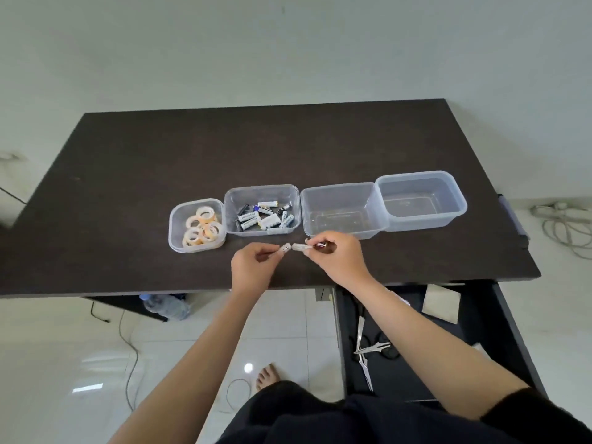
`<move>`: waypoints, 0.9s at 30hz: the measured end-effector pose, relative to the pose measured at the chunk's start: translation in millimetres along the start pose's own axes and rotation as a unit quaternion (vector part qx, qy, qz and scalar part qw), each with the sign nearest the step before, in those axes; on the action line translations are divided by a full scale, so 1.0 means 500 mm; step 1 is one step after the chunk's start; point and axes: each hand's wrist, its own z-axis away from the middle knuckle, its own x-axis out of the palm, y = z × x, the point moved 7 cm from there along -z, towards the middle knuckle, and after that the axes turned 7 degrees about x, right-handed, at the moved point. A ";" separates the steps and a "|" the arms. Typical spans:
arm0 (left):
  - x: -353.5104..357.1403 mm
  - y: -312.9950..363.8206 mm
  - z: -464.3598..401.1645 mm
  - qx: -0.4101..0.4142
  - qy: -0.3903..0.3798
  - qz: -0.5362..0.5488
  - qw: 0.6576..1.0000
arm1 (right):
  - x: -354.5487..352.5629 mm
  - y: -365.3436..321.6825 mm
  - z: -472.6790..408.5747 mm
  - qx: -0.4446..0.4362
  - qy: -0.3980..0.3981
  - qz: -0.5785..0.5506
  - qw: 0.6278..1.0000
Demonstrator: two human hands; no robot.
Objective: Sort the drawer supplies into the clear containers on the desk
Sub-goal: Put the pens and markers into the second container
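Note:
Four clear containers stand in a row on the dark desk (128, 161). The leftmost container (174, 225) holds several tape rolls (202, 226). The second container (230, 200) holds several batteries (266, 216). The third container (339, 190) and the rightmost container (423, 181) hold nothing. In front of them, my left hand (253, 267) pinches one small battery (285, 247) at its fingertips. My right hand (339, 261) grips batteries (302, 246), a white one and a darker one, whose ends stick out to the left. The two hands nearly touch.
An open dark drawer (499, 318) at lower right holds scissors (373, 347), paper and small tools. A water bottle (166, 306) lies under the desk. Cables trail on the white tiled floor at left and far right. My bare foot shows below.

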 end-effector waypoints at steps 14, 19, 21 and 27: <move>-0.078 0.006 -0.218 0.090 -0.103 -0.173 0.975 | 0.155 -0.109 -0.137 0.027 0.012 0.120 0.992; -0.072 -0.004 -0.214 0.110 -0.151 -0.125 0.974 | 0.182 -0.104 -0.153 0.025 -0.018 0.143 0.989; -0.076 -0.006 -0.209 0.117 -0.146 -0.115 0.976 | 0.180 -0.102 -0.157 0.032 -0.005 0.137 0.990; -0.081 0.007 -0.172 0.160 -0.061 -0.114 0.979 | 0.162 -0.104 -0.150 -0.013 0.032 0.124 0.992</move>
